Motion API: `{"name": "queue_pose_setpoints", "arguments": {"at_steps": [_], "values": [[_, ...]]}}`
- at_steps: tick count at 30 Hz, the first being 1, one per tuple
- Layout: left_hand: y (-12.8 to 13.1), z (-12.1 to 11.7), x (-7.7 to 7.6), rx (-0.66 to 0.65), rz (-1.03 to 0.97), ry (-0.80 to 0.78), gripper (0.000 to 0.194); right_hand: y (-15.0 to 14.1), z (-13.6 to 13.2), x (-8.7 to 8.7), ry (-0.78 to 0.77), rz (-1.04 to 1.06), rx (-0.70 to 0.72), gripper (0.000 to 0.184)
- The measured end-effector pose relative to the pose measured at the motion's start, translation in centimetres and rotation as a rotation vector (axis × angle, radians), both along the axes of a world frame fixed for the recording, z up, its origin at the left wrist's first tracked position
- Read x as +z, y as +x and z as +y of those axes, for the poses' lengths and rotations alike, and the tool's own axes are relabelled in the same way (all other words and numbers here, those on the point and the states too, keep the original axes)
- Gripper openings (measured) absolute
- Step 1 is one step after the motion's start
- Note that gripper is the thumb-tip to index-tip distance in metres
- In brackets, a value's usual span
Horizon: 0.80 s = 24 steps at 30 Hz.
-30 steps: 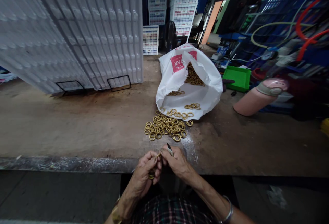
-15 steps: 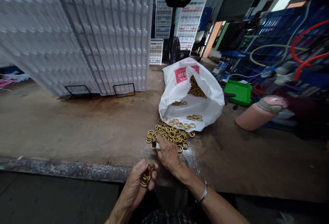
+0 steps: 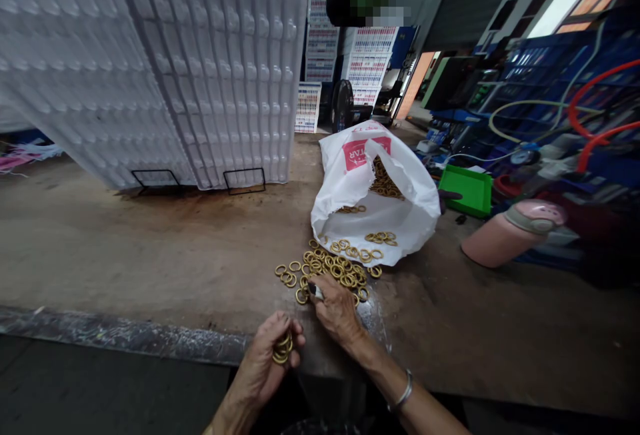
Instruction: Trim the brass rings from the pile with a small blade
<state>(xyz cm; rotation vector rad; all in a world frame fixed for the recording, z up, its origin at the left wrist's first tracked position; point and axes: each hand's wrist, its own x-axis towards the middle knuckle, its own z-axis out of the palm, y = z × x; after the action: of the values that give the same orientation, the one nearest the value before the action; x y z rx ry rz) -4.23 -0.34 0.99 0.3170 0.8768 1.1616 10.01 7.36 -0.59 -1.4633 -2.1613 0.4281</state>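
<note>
My left hand (image 3: pixel 267 362) is curled near the bench's front edge, closed round a small stack of brass rings (image 3: pixel 282 348). My right hand (image 3: pixel 336 308) reaches forward and rests on the near edge of a loose pile of brass rings (image 3: pixel 330 270) on the worn workbench (image 3: pixel 150 255). Its fingers are pinched round a small dark-and-white tool (image 3: pixel 315 290). Behind the pile lies an open white plastic bag (image 3: pixel 400 205) with a red label, and more rings show inside it.
Ribbed white plastic trays (image 3: pixel 150 68) lean upright at the back left on black wire stands. A green tray (image 3: pixel 465 190) and a pink flask (image 3: pixel 510 232) lying on its side sit to the right. Stacked white crates, hoses and blue racks fill the background.
My hands were together at the bench edge; the right hand has since reached out to the ring pile with the tool, and a few rings are spread leftward. The left hand stays back with its rings.
</note>
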Motion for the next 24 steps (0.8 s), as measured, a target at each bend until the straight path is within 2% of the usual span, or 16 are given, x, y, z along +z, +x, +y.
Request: {"name": "queue_pose_setpoints", "arguments": {"at_steps": [6, 13, 17, 20, 22, 24], "values": [[2.0, 1.9, 0.5, 0.032, 0.283, 0.082, 0.039, 1.3, -0.8, 0.3, 0.062, 0.249, 0.038, 0.021], [3.4, 2.8, 0.5, -0.071, 0.373, 0.095, 0.039, 2.1, -2.1, 1.5, 0.062, 0.324, 0.07, 0.018], [3.8, 2.8, 0.7, -0.063, 0.57, 0.153, 0.033, 2.4, -2.3, 2.1, -0.102, 0.374, 0.048, 0.018], [4.1, 2.8, 1.0, -0.016, 0.75, 0.339, 0.024, 2.5, -2.1, 2.5, -0.264, 0.437, -0.013, 0.029], [4.2, 2.7, 1.1, -0.004, 0.812, 0.424, 0.021, 2.6, -2.0, 2.6, -0.309, 0.471, -0.043, 0.033], [4.3, 2.7, 1.2, -0.08, 0.796, 0.374, 0.024, 2.7, -2.0, 2.8, -0.325, 0.487, -0.051, 0.033]]}}
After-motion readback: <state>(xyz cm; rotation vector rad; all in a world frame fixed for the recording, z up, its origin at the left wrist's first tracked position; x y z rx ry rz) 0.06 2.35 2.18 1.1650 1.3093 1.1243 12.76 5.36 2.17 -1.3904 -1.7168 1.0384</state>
